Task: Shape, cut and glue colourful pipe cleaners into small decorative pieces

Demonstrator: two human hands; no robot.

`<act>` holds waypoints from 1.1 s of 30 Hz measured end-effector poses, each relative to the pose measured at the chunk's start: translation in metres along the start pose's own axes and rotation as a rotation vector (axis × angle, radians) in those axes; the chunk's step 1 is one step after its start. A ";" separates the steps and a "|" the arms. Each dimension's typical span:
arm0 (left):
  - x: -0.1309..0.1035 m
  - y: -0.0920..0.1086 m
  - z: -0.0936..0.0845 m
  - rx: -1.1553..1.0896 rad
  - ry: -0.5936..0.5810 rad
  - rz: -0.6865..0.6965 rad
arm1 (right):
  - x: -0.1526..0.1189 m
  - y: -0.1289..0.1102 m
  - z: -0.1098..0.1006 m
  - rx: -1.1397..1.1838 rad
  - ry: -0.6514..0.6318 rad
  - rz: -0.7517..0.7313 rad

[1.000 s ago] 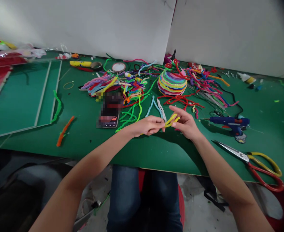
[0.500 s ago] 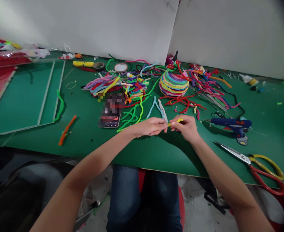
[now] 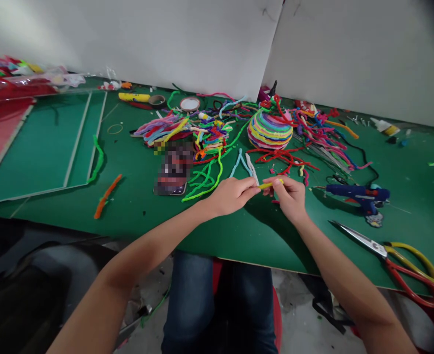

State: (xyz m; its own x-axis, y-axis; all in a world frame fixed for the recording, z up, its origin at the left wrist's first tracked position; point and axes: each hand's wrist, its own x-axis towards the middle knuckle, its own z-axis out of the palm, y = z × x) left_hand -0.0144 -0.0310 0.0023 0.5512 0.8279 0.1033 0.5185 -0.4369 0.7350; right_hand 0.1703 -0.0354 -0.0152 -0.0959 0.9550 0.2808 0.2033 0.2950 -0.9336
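Between my two hands is a short yellow pipe cleaner (image 3: 267, 185). The fingers of my left hand (image 3: 234, 193) pinch its left end. My right hand (image 3: 291, 197) grips its other end between thumb and fingers, close to the left hand. Just beyond them lie light blue pipe cleaners (image 3: 240, 161) and a white pipe cleaner (image 3: 252, 170). Farther back sits a round form wound in rainbow stripes (image 3: 270, 130), with red pipe cleaners (image 3: 287, 161) in front of it. Green pipe cleaners (image 3: 202, 183) spread left of my hands.
A blue glue gun (image 3: 357, 192) and scissors (image 3: 377, 248) with yellow and red handles lie at right. A phone (image 3: 173, 169), bundled pipe cleaners (image 3: 161, 129) and an orange pipe cleaner (image 3: 107, 196) are at left. Tape rolls (image 3: 190, 103) stand at the back of the green table (image 3: 217, 241).
The yellow pipe cleaner stays between my hands while my right fingers shift their hold along it. The whole view has swung slightly, so the table's things appear farther right.
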 end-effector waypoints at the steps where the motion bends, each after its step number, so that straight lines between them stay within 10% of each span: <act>1: 0.000 0.000 -0.001 0.004 -0.007 0.011 | 0.000 0.000 -0.002 -0.050 0.003 -0.015; 9: -0.001 0.001 0.000 0.229 0.001 0.065 | 0.001 -0.004 -0.008 -0.410 -0.003 -0.153; 22: -0.001 -0.013 -0.001 0.705 0.179 0.226 | 0.010 0.004 -0.006 -0.050 -0.202 0.333; 33: -0.003 0.004 -0.018 -0.106 -0.074 0.141 | 0.005 0.004 -0.013 0.258 -0.161 0.155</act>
State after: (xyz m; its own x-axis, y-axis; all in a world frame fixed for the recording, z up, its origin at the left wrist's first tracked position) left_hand -0.0260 -0.0291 0.0173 0.6619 0.7315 0.1638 0.3633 -0.5041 0.7835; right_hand 0.1836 -0.0293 -0.0152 -0.2402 0.9643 0.1111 -0.0234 0.1087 -0.9938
